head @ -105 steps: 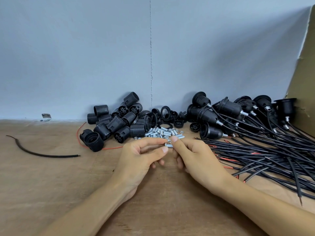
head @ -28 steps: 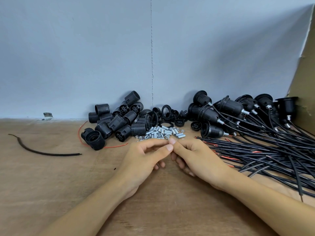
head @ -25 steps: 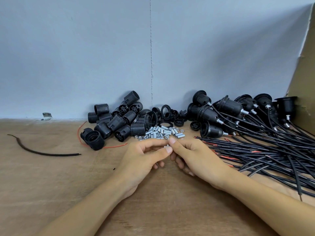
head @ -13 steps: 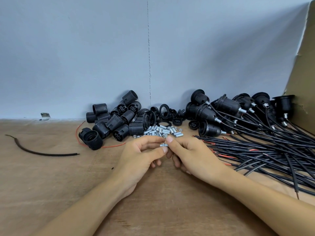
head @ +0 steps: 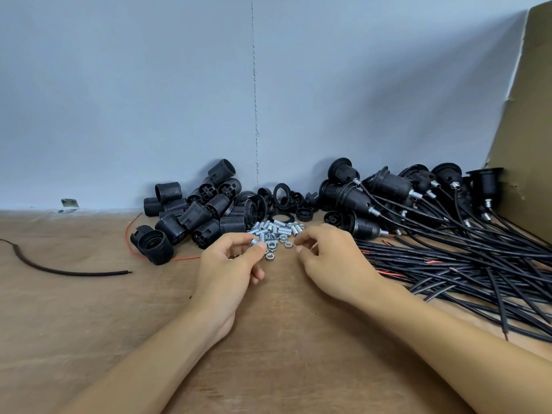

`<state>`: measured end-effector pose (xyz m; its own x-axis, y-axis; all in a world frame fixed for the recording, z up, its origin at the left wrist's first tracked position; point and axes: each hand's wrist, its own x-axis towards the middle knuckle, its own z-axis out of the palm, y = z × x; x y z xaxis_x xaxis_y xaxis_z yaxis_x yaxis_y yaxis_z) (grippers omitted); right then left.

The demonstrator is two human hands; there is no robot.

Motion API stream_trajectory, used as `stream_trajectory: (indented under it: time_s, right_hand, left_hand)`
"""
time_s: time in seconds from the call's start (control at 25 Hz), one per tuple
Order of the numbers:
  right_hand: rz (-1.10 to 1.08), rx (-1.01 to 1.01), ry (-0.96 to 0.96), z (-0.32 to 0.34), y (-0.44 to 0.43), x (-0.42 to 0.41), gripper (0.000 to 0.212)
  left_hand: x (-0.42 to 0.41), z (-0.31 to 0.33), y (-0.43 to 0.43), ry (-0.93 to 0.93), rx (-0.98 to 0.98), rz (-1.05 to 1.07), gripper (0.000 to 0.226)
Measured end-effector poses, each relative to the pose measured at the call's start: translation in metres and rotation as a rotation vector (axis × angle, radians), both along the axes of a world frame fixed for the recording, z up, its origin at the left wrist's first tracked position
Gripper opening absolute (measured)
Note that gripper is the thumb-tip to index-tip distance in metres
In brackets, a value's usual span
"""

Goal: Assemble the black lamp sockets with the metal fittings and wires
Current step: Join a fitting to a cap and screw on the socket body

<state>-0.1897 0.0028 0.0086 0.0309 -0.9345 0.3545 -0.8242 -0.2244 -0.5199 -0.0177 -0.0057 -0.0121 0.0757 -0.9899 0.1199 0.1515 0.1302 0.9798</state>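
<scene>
Right hand (head: 325, 259) withdrew; left hand (head: 228, 265) pinches steel-looking cylinder (head: 254, 242).

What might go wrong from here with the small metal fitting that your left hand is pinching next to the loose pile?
1. The metal fitting sits only between the fingertips of the left hand. It could slip into the pile of loose fittings and nuts just beside it and scatter them.
2. The right hand is close to the black wires. Its wrist might snag one and drag the wired sockets out of their heap.
</scene>
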Motion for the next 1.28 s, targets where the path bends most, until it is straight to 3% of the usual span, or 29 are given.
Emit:
stream_trajectory:
  time_s: [0.12,0.24,0.4,0.64,0.72,0.8,0.96,1.08,1.28]
  right_hand:
    - [-0.098,-0.021,0.096,0.011,-0.023,0.006,0.025]
    - [-0.221,0.032,0.140,0.027,-0.051,0.010,0.007]
    - [-0.294,0.161,0.260,0.029,-0.071,0.011,0.027]
    - [-0.287,0.053,0.324,0.026,-0.070,0.002,0.015]
    - [-0.216,-0.064,0.231,0.028,-0.065,0.000,0.008]
    - [-0.127,-0.106,0.005,0.029,-0.052,-0.001,0.010]
    - [0.014,0.113,-0.474,0.018,-0.006,-0.005,0.010]
    - [0.112,0.253,-0.684,0.007,0.022,-0.010,0.009]
    - [0.188,0.337,-0.863,0.004,0.034,-0.011,0.003]
  left_hand:
    - [-0.002,0.001,0.001,0.006,0.012,-0.016,0.010]
    - [-0.001,0.002,0.002,0.030,0.020,-0.046,0.009]
    - [0.002,0.004,0.004,0.014,0.009,-0.138,0.014]
    - [0.002,0.001,0.004,-0.068,-0.035,-0.175,0.023]
    - [0.002,0.000,0.005,-0.100,-0.038,-0.175,0.027]
    - [0.000,0.000,0.007,-0.137,-0.041,-0.184,0.032]
    - [-0.001,0.003,0.011,-0.183,-0.054,-0.162,0.030]
    - [-0.001,0.003,0.012,-0.215,-0.097,-0.144,0.017]
    - [-0.001,0.003,0.014,-0.247,-0.130,-0.152,0.016]
